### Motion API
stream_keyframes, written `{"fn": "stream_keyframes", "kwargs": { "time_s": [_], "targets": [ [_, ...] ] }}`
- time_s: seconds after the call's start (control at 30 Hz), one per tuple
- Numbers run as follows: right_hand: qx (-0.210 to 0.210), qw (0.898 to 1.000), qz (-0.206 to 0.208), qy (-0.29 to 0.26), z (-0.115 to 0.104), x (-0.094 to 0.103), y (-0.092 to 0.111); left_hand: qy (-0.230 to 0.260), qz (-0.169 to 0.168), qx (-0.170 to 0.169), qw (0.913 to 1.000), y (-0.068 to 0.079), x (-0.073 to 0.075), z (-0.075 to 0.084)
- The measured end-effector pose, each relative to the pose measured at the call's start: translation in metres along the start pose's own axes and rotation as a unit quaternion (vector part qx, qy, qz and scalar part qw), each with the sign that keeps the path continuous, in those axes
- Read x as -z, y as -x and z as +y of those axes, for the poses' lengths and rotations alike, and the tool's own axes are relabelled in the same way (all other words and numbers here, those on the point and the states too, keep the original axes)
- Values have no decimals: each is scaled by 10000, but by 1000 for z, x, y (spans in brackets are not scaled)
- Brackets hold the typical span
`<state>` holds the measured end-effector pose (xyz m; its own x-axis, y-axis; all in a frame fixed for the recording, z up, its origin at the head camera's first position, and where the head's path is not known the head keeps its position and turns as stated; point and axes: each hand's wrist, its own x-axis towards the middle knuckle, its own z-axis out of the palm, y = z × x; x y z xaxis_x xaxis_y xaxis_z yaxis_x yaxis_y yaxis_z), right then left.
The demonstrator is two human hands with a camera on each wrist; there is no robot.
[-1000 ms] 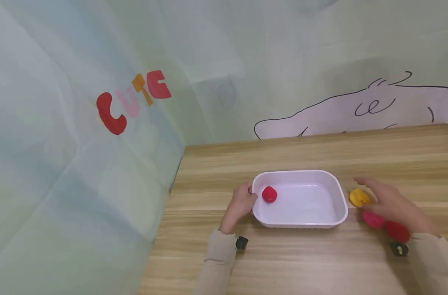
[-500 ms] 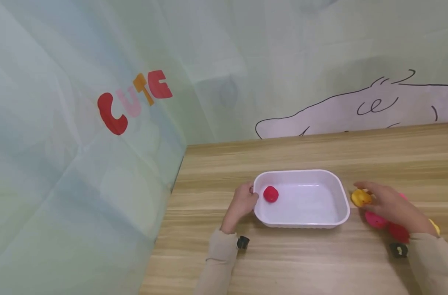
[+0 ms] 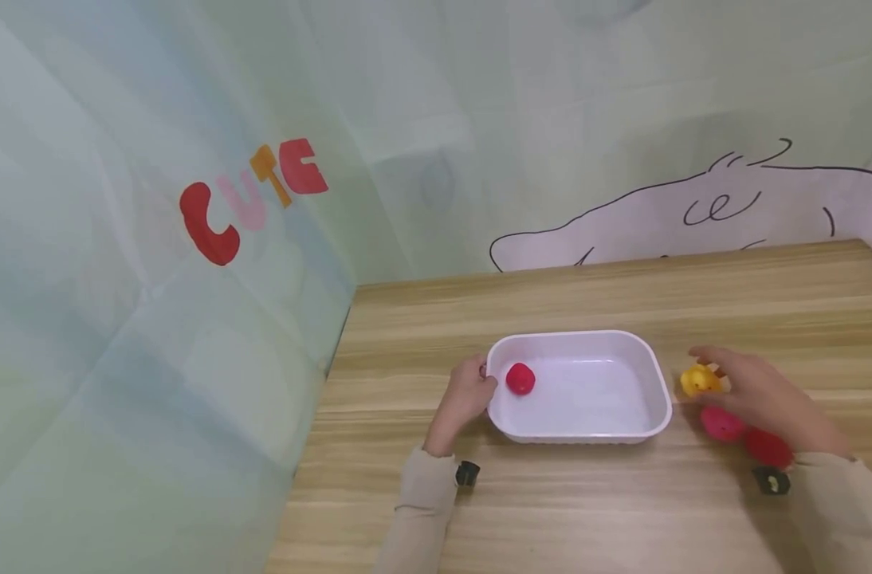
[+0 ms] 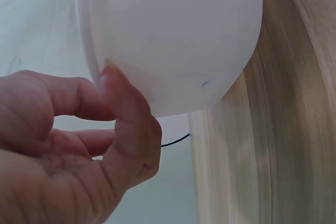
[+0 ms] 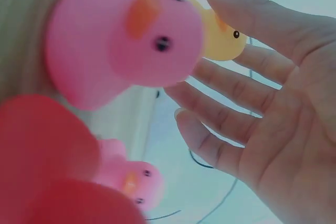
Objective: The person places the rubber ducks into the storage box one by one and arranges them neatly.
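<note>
In the head view my left hand pinches the left end of the white tray, thumb and fingers on its rim. The left wrist view shows fingertips against the white tray's wall. A red rubber duck lies in the tray near its left end, its face not clear. On the right, my right hand has thumb and fingers around a yellow rubber duck. In the right wrist view the thumb overlaps this yellow duck, and the other fingers are partly hidden behind ducks.
A pink duck and a red one sit below my right hand. The right wrist view shows another, smaller-looking pink duck. The wooden table meets a wall sheet with coloured letters behind.
The yellow duck has turned and now faces the head camera more; my right fingers have drawn in around it. My left hand and the tray stay put. The head view has shifted slightly.
</note>
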<state>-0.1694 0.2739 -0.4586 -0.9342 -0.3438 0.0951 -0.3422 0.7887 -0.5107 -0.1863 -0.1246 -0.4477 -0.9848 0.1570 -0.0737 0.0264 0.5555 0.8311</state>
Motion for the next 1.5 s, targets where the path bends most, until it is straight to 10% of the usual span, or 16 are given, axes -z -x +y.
{"fn": "stream_keyframes", "kwargs": {
  "time_s": [0.83,1.5],
  "targets": [
    [-61,9997,-18,242,-53,27,-24,-45,79,-46,9999,-1,-2,0],
    [153,9991,-380,-116,-107,-5,-66,-31,103,1,9999,0,-2,2]
  ]
}}
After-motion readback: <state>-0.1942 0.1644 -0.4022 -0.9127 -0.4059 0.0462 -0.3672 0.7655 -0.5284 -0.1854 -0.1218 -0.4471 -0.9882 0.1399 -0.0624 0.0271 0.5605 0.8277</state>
